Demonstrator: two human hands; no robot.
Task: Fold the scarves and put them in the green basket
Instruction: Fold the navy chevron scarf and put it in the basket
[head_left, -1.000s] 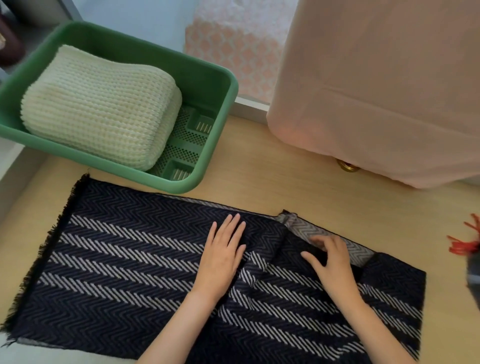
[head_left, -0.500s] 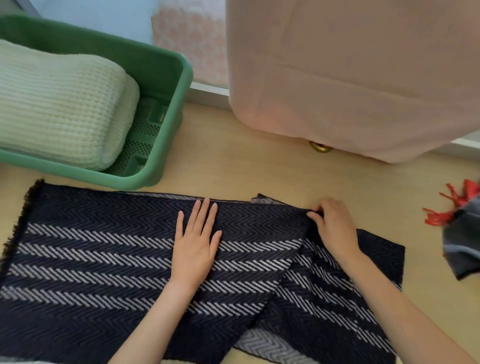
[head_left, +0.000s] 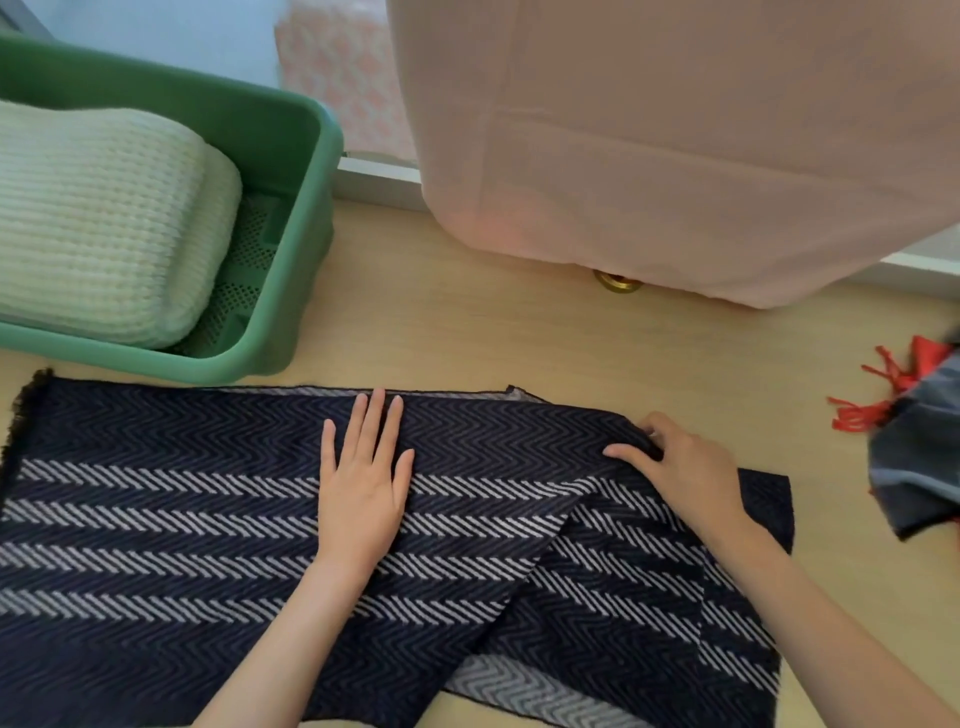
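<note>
A dark navy scarf with white chevron stripes lies spread across the wooden table, one layer folded over another at the right. My left hand presses flat on its middle with straight fingers. My right hand pinches the far right corner of the upper layer. The green basket stands at the back left and holds a folded cream knitted scarf. Another scarf, grey with red fringe, lies bunched at the right edge.
A pink cloth hangs over something at the back right, with a small brass knob below its hem. Bare wooden tabletop shows between the basket, the cloth and the navy scarf.
My right hand has drawn the scarf's upper layer out to the right, flattening the bunched fold. My left hand stays pressed on the middle. The view has shifted to the right.
</note>
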